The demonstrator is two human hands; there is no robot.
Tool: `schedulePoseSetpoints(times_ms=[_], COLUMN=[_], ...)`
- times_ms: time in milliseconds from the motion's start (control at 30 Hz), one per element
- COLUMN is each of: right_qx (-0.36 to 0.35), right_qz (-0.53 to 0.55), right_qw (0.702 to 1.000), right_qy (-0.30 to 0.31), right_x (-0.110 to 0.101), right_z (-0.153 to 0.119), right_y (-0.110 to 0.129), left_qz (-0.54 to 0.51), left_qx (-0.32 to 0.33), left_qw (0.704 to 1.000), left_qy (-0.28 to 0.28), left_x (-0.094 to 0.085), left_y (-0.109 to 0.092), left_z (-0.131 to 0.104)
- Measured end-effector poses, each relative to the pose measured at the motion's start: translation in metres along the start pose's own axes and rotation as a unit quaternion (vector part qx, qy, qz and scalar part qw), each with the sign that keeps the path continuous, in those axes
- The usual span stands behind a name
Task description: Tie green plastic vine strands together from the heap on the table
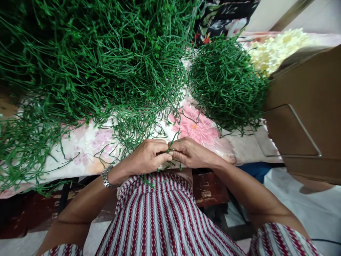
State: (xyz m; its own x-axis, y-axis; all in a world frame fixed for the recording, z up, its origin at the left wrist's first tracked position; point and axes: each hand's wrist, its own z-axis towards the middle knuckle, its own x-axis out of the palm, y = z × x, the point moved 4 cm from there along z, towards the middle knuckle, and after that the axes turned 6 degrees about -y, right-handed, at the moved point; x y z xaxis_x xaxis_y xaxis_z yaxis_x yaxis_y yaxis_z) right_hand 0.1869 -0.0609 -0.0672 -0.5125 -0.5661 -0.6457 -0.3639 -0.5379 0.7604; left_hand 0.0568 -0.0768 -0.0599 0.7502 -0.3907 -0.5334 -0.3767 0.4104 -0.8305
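Observation:
Both hands meet at the table's near edge, just in front of my body. My left hand (151, 155), below a metal watch (106, 176), is closed with thumb and index finger pinched on a green stem. My right hand (188, 152) is closed on the same green stem (172, 142), its fingertips touching those of the left. Some stem ends hang below the hands. Just beyond my left hand lie loose green stems (133, 128). A very large heap of green stems (93, 60) fills the back left, and a smaller pile (227, 81) sits to the right.
A flowered cloth (195, 126) covers the table. On the right stands a cardboard box (306, 106) with a bent metal wire (305, 124) against it. Pale yellow pieces (279, 48) lie behind the box. A dark floral bag or cloth (226, 17) is at the back.

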Motion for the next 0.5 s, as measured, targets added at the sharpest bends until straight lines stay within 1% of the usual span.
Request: schedulePoseSetpoints(times_ms=[100, 200, 267, 367, 433, 500], right_qx=[-0.017, -0.007, 0.006, 0.022, 0.016, -0.003], right_qz=[0.101, 0.23, 0.3, 0.367, 0.402, 0.414], right_qw=[0.995, 0.972, 0.951, 0.925, 0.91, 0.904], right_qy=[0.014, 0.056, 0.075, 0.092, 0.101, 0.105], right_x=[0.003, 0.007, 0.011, 0.014, 0.013, 0.006], right_z=[-0.002, -0.001, 0.0, 0.001, 0.001, -0.001], right_y=[-0.004, -0.007, -0.009, -0.008, -0.006, -0.004], left_qz=[-0.035, -0.075, -0.108, -0.157, -0.177, -0.191], left_qx=[0.035, 0.039, 0.029, 0.004, -0.017, -0.043], left_qw=[0.999, 0.996, 0.993, 0.987, 0.984, 0.98], left_qy=[0.016, 0.023, 0.023, 0.029, 0.03, 0.022], left_x=[-0.001, -0.001, -0.001, -0.001, -0.003, -0.006], left_y=[-0.007, -0.009, -0.008, -0.002, 0.003, 0.009], left_z=[0.001, 0.001, 0.001, 0.001, 0.0, -0.002])
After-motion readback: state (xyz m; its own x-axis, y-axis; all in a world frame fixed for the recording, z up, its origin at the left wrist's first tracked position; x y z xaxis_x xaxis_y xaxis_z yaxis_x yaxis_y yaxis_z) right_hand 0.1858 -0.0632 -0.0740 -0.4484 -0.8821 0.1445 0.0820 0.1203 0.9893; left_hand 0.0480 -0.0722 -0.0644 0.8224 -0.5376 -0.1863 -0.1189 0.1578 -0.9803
